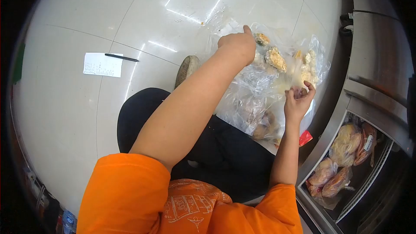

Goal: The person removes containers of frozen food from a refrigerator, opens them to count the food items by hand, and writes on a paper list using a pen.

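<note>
Near the floor's (pixel 65 112) right edge, the right hand (pixel 299 99) seemingly pinches plastic (pixel 297 73), best eased gently; the left hand's (pixel 238 47) grip is hidden.

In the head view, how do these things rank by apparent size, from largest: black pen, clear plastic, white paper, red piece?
1. Clear plastic
2. White paper
3. Black pen and red piece: unsure, not ranked; the pen is longer but thinner.

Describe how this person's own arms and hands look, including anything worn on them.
The left sleeve and right sleeve are short and plain orange, leaving both forearms bare. The left hand and right hand are ungloved, and no watch or bracelet shows. The orange shirt front carries a pale line drawing.
</note>
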The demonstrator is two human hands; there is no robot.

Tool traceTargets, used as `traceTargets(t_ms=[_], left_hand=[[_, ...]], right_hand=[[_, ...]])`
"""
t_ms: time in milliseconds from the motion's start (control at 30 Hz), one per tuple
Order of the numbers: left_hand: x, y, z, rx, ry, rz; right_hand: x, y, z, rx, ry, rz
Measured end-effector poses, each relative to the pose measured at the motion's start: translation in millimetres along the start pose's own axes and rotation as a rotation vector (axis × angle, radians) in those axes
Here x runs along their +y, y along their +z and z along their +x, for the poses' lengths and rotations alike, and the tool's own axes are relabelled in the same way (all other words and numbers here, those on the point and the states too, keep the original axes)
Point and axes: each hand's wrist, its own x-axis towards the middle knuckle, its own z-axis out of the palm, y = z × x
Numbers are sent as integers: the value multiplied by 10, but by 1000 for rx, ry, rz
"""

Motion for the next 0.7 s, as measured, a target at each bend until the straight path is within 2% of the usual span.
traceTargets(t_ms=[167, 267, 367, 467, 600, 700], left_hand=[[-33, 27, 11, 113, 4, -5], [-27, 15, 40, 51, 4, -44], [-20, -15, 50, 23, 14, -85], [-6, -58, 29, -2, 38, -106], [-20, -70, 28, -27, 36, -98], [-25, -70, 24, 26, 34, -39]], right_hand=[[-175, -155, -106, -24, 134, -180], [-246, -80, -157, 215, -413, -431], [-496, -16, -275, -70, -678, -385], [-631, 173, -379, -380, -678, -594], [-335, 285, -327, -518, -646, -560], [-446, 172, -296, -668, -576, -486]])
